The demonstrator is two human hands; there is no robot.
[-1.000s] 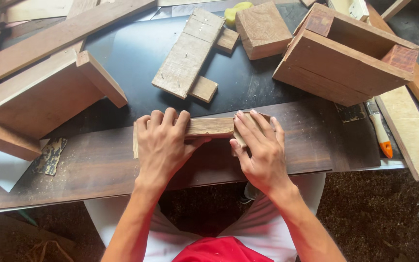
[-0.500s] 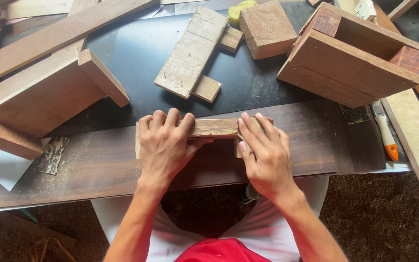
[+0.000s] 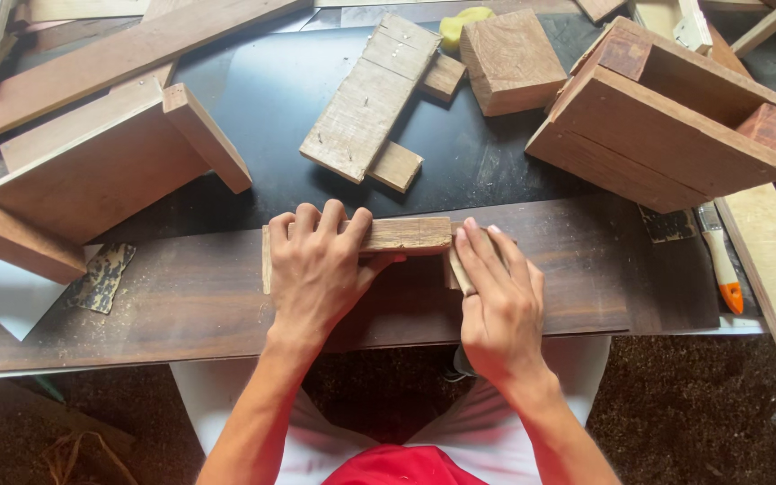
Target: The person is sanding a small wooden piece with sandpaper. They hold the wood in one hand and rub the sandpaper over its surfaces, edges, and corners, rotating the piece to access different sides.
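- Lying at the far left, a scrap of worn sandpaper (image 3: 101, 277) sits on the dark plank surface (image 3: 181, 296).
- Left hand (image 3: 316, 265) presses flat on a small wooden block (image 3: 401, 235), fingers spread over its top.
- Right hand (image 3: 498, 296) is closed on a folded sanding piece (image 3: 458, 269) against the block's right end.
- An open wooden box (image 3: 666, 117) lies behind, well apart.
- An orange-handled brush (image 3: 720, 256) rests at the right edge.
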